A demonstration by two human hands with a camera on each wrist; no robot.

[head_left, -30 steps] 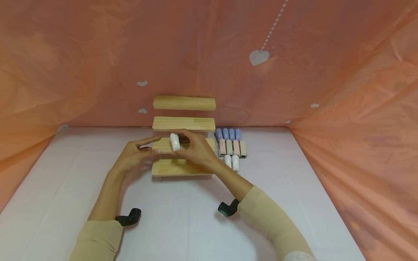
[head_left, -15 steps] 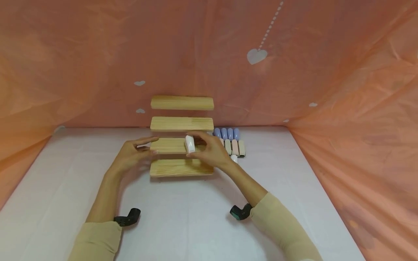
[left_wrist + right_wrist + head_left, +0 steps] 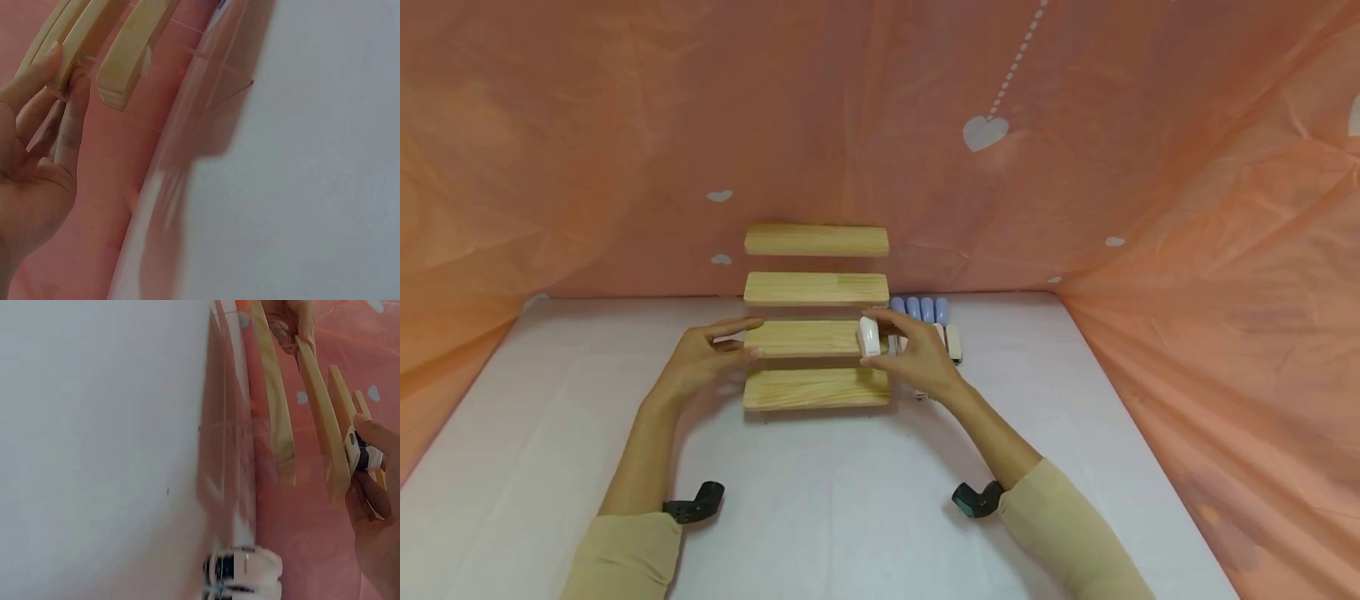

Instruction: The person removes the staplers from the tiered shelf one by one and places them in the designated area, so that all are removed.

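A tiered rack with pale wooden shelves (image 3: pixel 801 339) stands at the back of the table. My left hand (image 3: pixel 698 360) pinches the left end of the second shelf from the bottom, thumb and fingers on either face of the board in the left wrist view. At that shelf's right end, my right hand (image 3: pixel 922 357) holds a small white stapler (image 3: pixel 869 337) between thumb and fingers. The right wrist view has the stapler's black inner part (image 3: pixel 361 453) facing the camera, right at the board's end. Nothing else is on the visible shelf tops.
Right of the rack, several purple staplers (image 3: pixel 927 310) stand in a row. Cream and pink ones (image 3: pixel 953 342) sit in front, partly hidden behind my right hand. White staplers (image 3: pixel 250 575) show low in the right wrist view. An orange-pink sheet (image 3: pixel 820 150) hangs behind the white table (image 3: pixel 820 500).
My right hand has carried the white stapler rightward along the shelf, from near its middle to its right end. My left hand keeps its grip on the left end.
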